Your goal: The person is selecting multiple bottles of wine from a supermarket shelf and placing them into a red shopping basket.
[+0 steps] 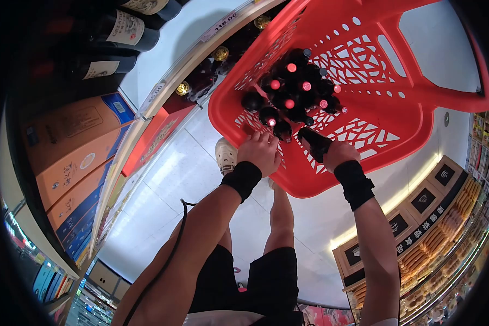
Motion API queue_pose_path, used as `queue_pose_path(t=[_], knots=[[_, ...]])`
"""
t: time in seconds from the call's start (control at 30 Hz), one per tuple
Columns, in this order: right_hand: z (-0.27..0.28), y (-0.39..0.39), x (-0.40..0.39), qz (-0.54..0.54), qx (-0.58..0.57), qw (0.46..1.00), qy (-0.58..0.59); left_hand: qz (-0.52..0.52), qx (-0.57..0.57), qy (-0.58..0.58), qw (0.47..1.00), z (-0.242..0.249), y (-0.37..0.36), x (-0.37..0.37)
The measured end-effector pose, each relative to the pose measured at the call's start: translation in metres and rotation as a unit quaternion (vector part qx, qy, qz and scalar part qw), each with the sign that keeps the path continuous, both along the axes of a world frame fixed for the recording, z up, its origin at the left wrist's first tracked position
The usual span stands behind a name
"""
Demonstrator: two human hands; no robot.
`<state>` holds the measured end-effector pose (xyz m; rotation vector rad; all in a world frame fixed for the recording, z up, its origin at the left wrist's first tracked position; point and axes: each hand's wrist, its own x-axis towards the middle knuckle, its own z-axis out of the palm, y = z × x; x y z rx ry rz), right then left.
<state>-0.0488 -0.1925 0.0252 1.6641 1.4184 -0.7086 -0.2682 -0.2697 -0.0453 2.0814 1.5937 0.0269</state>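
Note:
In the head view, a large red plastic basket (304, 187) with cut-out patterned walls stands open in front of me. Several dark bottles (296, 100), most with red or pink caps, are grouped upright inside it. My right hand (341, 155) is closed around a dark wine bottle (314, 143), tilted, with one end pointing toward the group. My left hand (259, 154) is closed over the basket's near rim, its fingertips hanging inside beside the closest bottles. Black bands wrap both wrists.
At left, a shelf (171, 65) holds wine bottles (126, 28) lying on their sides and stacked orange boxes (73, 146). Gold-topped bottles (183, 88) stand below its edge. A bakery display (434, 239) curves along the right. My shoe (225, 155) is on the floor beside the basket.

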Motion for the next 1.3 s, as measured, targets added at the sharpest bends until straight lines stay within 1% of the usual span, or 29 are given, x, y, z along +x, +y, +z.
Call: queue_pose_path(t=[0.23, 0.4, 0.5, 0.6, 0.7, 0.8, 1.03, 1.3], knots=[[-0.022, 0.006, -0.006, -0.032, -0.029, 0.999, -0.005, 0.006, -0.044, 0.015, 0.999, 0.004, 0.003, 0.006], [-0.050, 0.003, -0.005, -0.047, -0.027, 0.999, -0.004, 0.005, -0.084, 0.015, 0.996, 0.008, 0.006, 0.006], [-0.057, 0.002, -0.005, -0.051, -0.023, 0.998, 0.002, 0.008, -0.009, 0.000, 1.000, 0.005, 0.004, 0.006], [-0.070, 0.000, -0.004, -0.072, -0.018, 0.997, -0.003, 0.010, 0.003, -0.009, 1.000, 0.006, 0.005, 0.007], [-0.086, -0.004, -0.001, -0.083, -0.017, 0.996, 0.002, -0.006, -0.089, 0.019, 0.996, 0.013, 0.009, 0.006], [-0.102, -0.005, 0.000, -0.109, -0.043, 0.993, -0.003, 0.006, 0.008, -0.008, 1.000, 0.008, 0.003, 0.004], [-0.129, -0.001, 0.003, -0.170, -0.058, 0.983, 0.020, -0.004, -0.005, 0.000, 1.000, 0.005, 0.008, 0.005], [-0.158, 0.005, 0.005, -0.188, -0.075, 0.979, 0.021, 0.001, -0.045, 0.014, 0.999, 0.010, 0.010, 0.007]])
